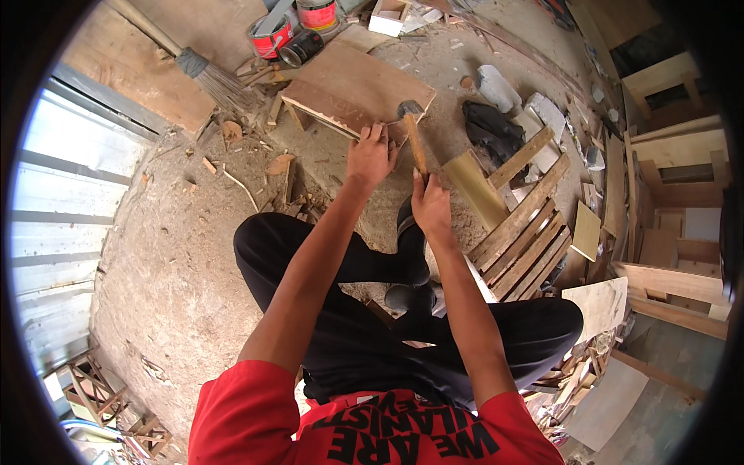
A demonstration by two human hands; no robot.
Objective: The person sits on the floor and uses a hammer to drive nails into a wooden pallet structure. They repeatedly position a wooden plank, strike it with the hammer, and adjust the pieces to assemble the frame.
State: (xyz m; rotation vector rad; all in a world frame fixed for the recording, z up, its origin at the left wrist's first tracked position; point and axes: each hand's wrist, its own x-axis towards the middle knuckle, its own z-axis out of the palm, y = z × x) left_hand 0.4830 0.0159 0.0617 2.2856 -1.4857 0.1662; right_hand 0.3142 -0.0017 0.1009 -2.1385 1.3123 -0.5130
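Note:
A low wooden stool-like piece with a flat brown top stands on the ground in front of me. My left hand is at its near edge with the fingers bent and close together; whatever they pinch is too small to make out. My right hand is closed round the wooden handle of a hammer. The dark hammer head lies over the right corner of the top, just right of my left fingers.
Paint cans and a straw broom are at the far left. A slatted wooden pallet, a dark cloth and pale rubble lie to the right. Wooden frames line the right side; corrugated metal borders the left.

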